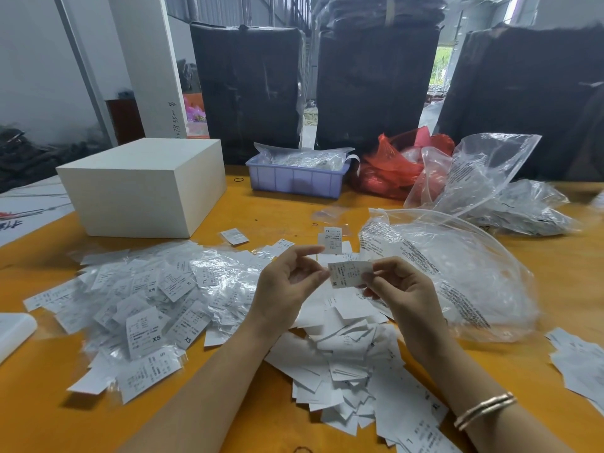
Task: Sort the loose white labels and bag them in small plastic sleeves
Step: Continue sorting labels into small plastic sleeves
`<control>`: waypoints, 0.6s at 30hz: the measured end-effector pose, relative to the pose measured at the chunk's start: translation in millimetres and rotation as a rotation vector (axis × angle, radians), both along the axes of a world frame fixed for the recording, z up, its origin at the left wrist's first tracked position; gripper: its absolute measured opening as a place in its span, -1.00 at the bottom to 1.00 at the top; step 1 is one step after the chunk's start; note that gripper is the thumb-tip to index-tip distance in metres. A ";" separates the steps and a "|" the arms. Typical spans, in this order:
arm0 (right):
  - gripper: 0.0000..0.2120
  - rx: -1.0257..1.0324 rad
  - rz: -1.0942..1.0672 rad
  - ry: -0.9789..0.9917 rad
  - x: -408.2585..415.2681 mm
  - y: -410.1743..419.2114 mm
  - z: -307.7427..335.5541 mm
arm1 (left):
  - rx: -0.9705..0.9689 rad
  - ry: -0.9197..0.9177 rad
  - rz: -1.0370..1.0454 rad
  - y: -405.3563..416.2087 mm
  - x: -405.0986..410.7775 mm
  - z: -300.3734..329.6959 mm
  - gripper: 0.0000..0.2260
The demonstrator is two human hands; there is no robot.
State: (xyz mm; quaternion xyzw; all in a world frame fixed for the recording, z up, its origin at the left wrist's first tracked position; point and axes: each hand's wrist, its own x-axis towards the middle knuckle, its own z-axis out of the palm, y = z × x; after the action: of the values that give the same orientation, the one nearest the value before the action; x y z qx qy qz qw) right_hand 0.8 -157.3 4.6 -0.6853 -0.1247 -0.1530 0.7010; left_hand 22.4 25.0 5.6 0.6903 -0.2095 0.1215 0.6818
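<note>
My right hand [403,289] pinches a small white label marked M [346,273] above the orange table [277,220]. My left hand [287,282] is beside it, fingers curled, its fingertips touching the label's left edge. Below both hands lies a heap of loose white labels [349,364]. To the left spreads a pile of labels in small clear sleeves [147,299], marked XS, S and XL. A short stack of labels [330,240] lies just beyond my hands.
A white box [143,188] stands at the back left, a lilac basket [295,181] of bagged labels behind the middle, red plastic bags [392,168] and large clear bags [457,256] to the right. More labels [578,361] lie at the right edge. Dark bales rise behind the table.
</note>
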 end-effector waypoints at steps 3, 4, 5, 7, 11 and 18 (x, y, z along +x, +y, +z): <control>-0.85 0.019 0.020 0.028 0.2 0.4 -0.3 | -0.040 0.031 -0.017 -0.2 0.4 -0.2 -0.72; -0.85 0.015 0.027 0.036 0.3 0.3 -0.2 | -0.058 0.043 -0.018 -0.2 0.4 0.0 -0.73; -0.85 0.009 0.032 0.041 0.3 0.2 -0.1 | -0.077 0.056 -0.019 -0.1 0.4 0.3 -0.73; -0.85 -0.013 0.043 0.040 0.2 1.0 0.6 | -0.098 0.080 -0.026 -0.3 -0.2 1.3 -0.73; -0.84 -0.070 0.041 0.019 0.5 3.5 1.8 | -0.064 0.096 -0.043 -0.8 -1.4 2.1 -0.74; -0.83 -0.054 0.066 0.061 0.8 1.6 1.6 | -0.122 0.131 -0.034 0.2 -1.4 3.0 -0.76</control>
State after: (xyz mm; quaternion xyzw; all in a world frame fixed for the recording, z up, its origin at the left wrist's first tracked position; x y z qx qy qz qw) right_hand 1.6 -155.7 6.2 -0.7038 -0.1298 -0.1053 0.6904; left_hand 21.0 25.2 8.7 0.6504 -0.1683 0.0767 0.7367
